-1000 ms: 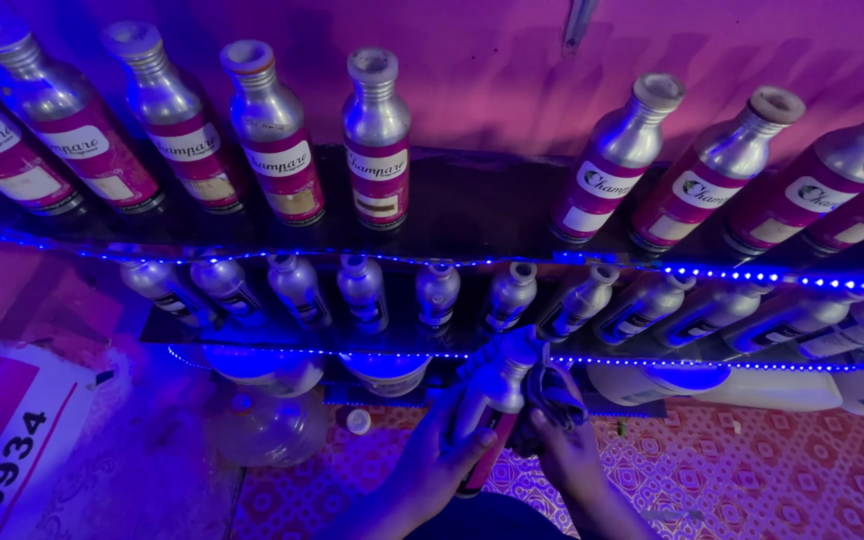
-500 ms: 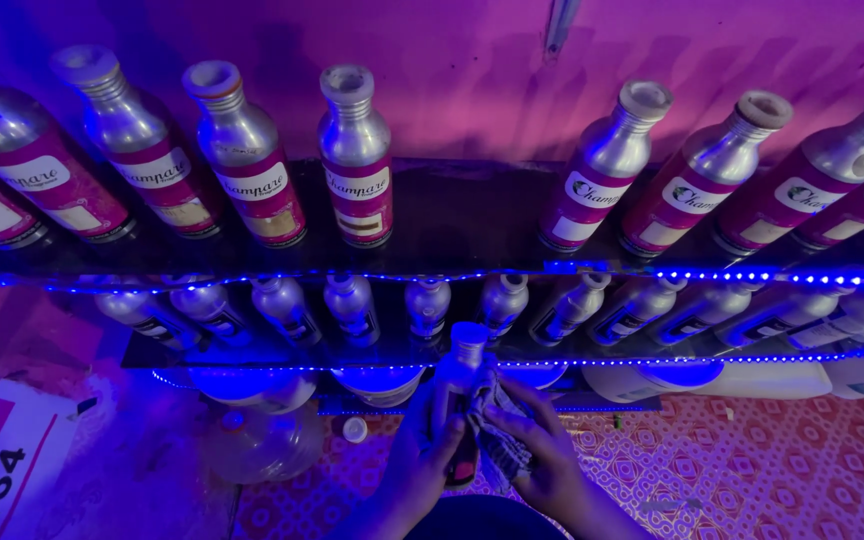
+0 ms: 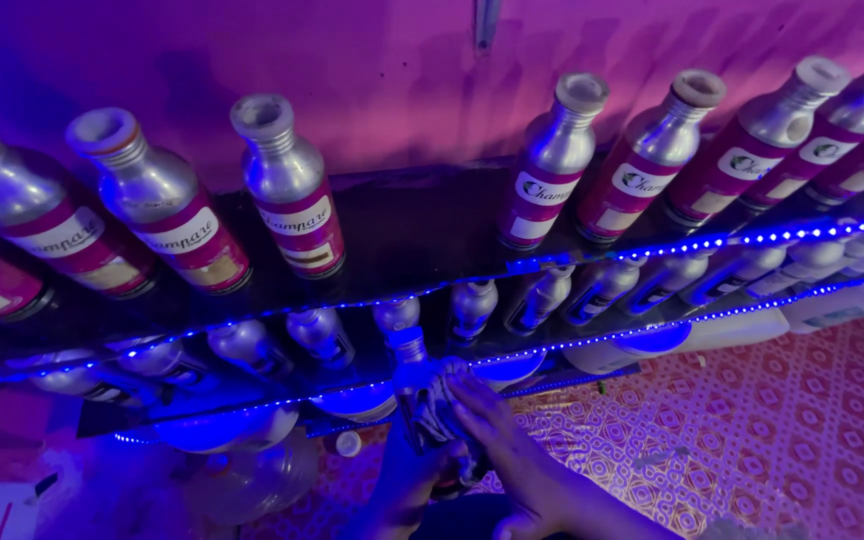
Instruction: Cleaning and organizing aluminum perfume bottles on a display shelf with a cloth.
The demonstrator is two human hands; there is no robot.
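At the bottom centre, my left hand (image 3: 404, 482) grips the lower body of a silver metal bottle (image 3: 413, 380) held upright in front of the lower shelf. My right hand (image 3: 500, 440) presses a dark patterned cloth (image 3: 439, 405) against the bottle's side, with the fingers wrapped over it. The cloth and both hands hide most of the bottle, so only its neck and shoulder show.
A black upper shelf (image 3: 422, 235) edged with blue light strips carries a row of silver bottles with red labels (image 3: 287, 190), with a gap in the middle. A lower shelf (image 3: 592, 335) holds smaller bottles. A clear jar (image 3: 252, 480) and a patterned mat (image 3: 782, 420) lie below.
The view has swung to the right and closer to the shelves. My right hand has moved up over the bottle with the cloth, and the bottle sits lower in my hands.
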